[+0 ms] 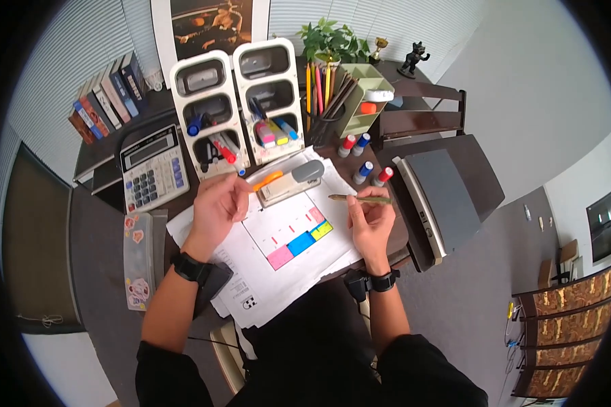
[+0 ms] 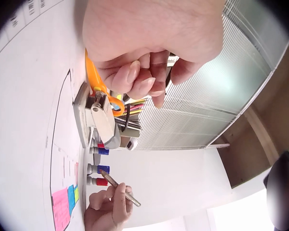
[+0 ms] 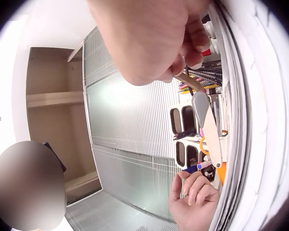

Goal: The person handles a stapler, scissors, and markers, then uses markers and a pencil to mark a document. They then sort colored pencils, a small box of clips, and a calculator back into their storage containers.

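My right hand (image 1: 373, 230) pinches a slim brownish-green pen (image 1: 360, 199) between thumb and fingers, its tip pointing left over the paper's right edge. On the left, my left hand (image 1: 217, 207) hovers at the paper with loosely bent fingers and nothing in them. Just beyond its fingertips lie scissors with orange handles (image 1: 268, 180), against a white and grey stapler (image 1: 290, 183). Between the hands, the top sheet of paper (image 1: 265, 292) carries a printed frame, small red marks and a row of pink (image 1: 279, 257), blue (image 1: 301, 243) and yellow-green (image 1: 322, 230) sticky notes.
A calculator (image 1: 153, 173) and a stickered clear case (image 1: 137, 264) flank the paper's left. Behind stand white organizers (image 1: 268, 74) with pens and highlighters, and a mesh pencil cup (image 1: 324, 125). Several red- and blue-capped markers (image 1: 363, 171) stand at right, near a grey machine (image 1: 441, 197).
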{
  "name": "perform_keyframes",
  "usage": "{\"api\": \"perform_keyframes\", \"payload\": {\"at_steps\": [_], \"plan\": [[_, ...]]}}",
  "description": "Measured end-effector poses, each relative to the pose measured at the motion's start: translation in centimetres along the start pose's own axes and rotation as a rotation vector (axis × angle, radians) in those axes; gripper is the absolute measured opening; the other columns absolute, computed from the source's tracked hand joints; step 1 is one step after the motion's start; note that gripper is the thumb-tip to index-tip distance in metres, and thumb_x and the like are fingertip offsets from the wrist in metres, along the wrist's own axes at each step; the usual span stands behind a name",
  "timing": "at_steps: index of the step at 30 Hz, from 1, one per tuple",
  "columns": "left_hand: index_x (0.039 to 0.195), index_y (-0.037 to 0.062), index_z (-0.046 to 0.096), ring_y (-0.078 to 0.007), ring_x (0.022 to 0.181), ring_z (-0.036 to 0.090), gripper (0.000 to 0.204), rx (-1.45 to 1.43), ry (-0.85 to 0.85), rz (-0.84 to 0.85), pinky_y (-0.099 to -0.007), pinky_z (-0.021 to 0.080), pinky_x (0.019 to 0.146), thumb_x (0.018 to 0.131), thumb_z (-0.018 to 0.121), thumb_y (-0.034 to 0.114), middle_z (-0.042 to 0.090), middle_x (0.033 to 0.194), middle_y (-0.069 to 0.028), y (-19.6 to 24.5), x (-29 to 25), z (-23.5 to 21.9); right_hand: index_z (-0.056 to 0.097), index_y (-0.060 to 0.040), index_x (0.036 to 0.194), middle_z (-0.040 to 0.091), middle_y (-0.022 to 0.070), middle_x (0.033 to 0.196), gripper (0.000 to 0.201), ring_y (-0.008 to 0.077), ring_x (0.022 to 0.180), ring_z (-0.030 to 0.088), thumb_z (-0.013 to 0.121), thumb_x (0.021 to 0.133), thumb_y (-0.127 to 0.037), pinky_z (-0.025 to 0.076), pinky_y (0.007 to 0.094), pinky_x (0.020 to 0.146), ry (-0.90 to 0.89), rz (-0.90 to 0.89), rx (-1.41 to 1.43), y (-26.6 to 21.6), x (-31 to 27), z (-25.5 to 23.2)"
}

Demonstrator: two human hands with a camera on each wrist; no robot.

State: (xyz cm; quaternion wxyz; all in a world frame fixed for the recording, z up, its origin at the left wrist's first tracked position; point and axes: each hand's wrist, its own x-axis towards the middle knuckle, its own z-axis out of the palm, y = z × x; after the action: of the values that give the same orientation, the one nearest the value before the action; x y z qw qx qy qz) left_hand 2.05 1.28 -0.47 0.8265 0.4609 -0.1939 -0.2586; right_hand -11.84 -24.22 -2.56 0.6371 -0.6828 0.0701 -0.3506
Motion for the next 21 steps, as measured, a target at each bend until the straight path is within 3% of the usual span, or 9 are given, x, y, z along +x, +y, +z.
{"api": "perform_keyframes", "payload": {"at_steps": [4,6,10,14,16,19,21], "plan": [[0.089,-0.0029,0.063,-0.0155,0.046,0.044,0.041,-0.019,-0.021,0.005,-0.0284,0.032,0.046,0.102,0.045,0.031,0.052,0.058,-0.0068,-0.1,0.1,-0.3,0.055,-0.0014,0.099,0.061,0.0023,0.083,0.017,0.0049,0.059,0.057,0.071,0.091,-0.001,0.043,0.0199,0.052,0.024,-0.046,0.009,0.1,0.0,-0.3],[0.090,-0.0035,0.065,-0.0161,0.045,0.044,0.040,-0.023,-0.025,0.023,-0.0286,0.032,0.045,0.101,0.046,0.030,0.052,0.057,-0.0077,-0.2,0.0,-0.2,0.057,-0.0001,0.103,0.064,0.0046,0.091,0.018,0.0069,0.068,0.061,0.069,0.090,0.001,0.046,0.0218,0.057,0.013,-0.048,0.052,-0.4,0.0,-0.6],[0.090,-0.0034,0.067,-0.0167,0.046,0.044,0.039,-0.046,-0.019,0.019,-0.0291,0.033,0.046,0.101,0.047,0.029,0.052,0.057,-0.0093,-0.4,0.0,-0.4,0.059,0.0016,0.121,0.067,0.0115,0.113,0.031,0.0126,0.088,0.065,0.063,0.091,0.007,0.056,0.0276,0.076,-0.074,-0.140,-0.094,-4.0,1.6,-0.9],[0.090,-0.0041,0.067,-0.0157,0.047,0.043,0.038,-0.059,-0.052,0.010,-0.0289,0.032,0.046,0.101,0.047,0.027,0.051,0.057,-0.0082,-0.7,0.0,-0.3,0.059,0.0015,0.127,0.069,0.0111,0.112,0.033,0.0118,0.083,0.066,0.063,0.093,0.003,0.054,0.0248,0.069,-0.087,-0.178,-0.105,-8.5,4.0,0.1],[0.092,-0.0045,0.068,-0.0155,0.048,0.044,0.038,-0.086,-0.079,-0.025,-0.0286,0.031,0.046,0.101,0.048,0.027,0.051,0.056,-0.0076,-0.6,-0.1,-0.1,0.062,0.0024,0.124,0.071,0.0100,0.102,0.029,0.0114,0.077,0.066,0.064,0.096,-0.005,0.049,0.0223,0.061,-0.098,-0.220,-0.116,-9.8,5.0,1.0],[0.092,-0.0050,0.068,-0.0138,0.048,0.044,0.039,-0.107,-0.102,-0.005,-0.0276,0.031,0.046,0.102,0.048,0.027,0.051,0.056,-0.0066,-0.6,-0.1,-0.2,0.065,0.0021,0.122,0.070,0.0086,0.095,0.027,0.0102,0.076,0.066,0.064,0.096,-0.007,0.049,0.0223,0.060,-0.193,-0.164,-0.136,-11.0,6.0,2.1],[0.092,-0.0050,0.068,-0.0135,0.048,0.044,0.039,-0.109,-0.109,0.013,-0.0273,0.032,0.046,0.102,0.048,0.027,0.051,0.056,-0.0064,-0.7,-0.1,-0.2,0.067,0.0018,0.115,0.070,0.0072,0.091,0.022,0.0094,0.074,0.066,0.065,0.094,-0.004,0.049,0.0220,0.061,-0.292,-0.414,-0.347,-11.3,7.1,3.3]]}}
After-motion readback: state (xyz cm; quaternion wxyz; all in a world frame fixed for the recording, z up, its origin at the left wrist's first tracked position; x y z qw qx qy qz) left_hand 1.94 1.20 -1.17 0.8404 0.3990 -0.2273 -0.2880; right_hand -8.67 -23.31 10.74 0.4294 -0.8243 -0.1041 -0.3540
